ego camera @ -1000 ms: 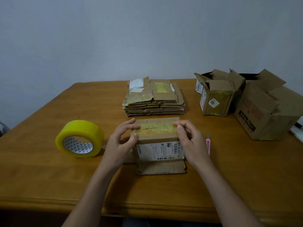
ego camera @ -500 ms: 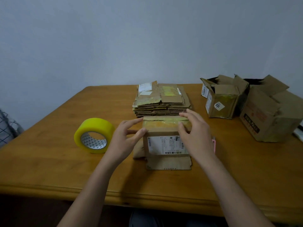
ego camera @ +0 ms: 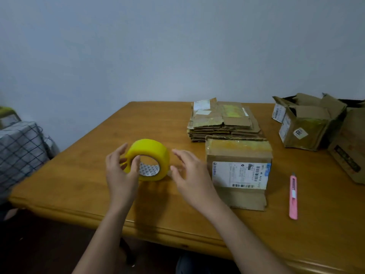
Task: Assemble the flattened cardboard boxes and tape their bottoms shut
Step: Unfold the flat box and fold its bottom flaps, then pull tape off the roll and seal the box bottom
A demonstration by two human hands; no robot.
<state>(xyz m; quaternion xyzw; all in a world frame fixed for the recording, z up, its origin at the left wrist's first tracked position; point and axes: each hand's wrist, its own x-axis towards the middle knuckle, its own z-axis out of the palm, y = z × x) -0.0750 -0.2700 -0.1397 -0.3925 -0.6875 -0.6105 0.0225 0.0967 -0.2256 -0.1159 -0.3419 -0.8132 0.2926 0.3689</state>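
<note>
Landmark: yellow tape roll (ego camera: 148, 159), standing on its edge on the wooden table (ego camera: 79, 180), core facing the camera. Far left of the roll, past the table's left edge, a dark-gridded grey bundle (ego camera: 19, 151). Bare tabletop left of the roll out to that edge, and in front of it down to the rounded front edge.

Left hand (ego camera: 120, 171) just left of the roll, fingers loosely spread; thumb lies across the roll's front rim, other fingers behind the left side. Contact unclear, no firm grip seen. Right hand (ego camera: 190, 173) just right of the roll, open with fingers spread and slightly curved, palm toward the roll, apart from it, holding nothing. Both forearms come up from the bottom edge.

Right of the roll, just past the right hand, the assembled box (ego camera: 239, 171) stands with yellowish tape across the top; white shipping label with barcodes on the front, text too small to read. Behind and right of the roll, a stack of flattened boxes (ego camera: 223, 123), touching or just behind the box. Further right, a pink utility knife (ego camera: 293, 196) lying flat. Far right of the roll, open finished boxes (ego camera: 308, 125); one sticker reads "203".
</note>
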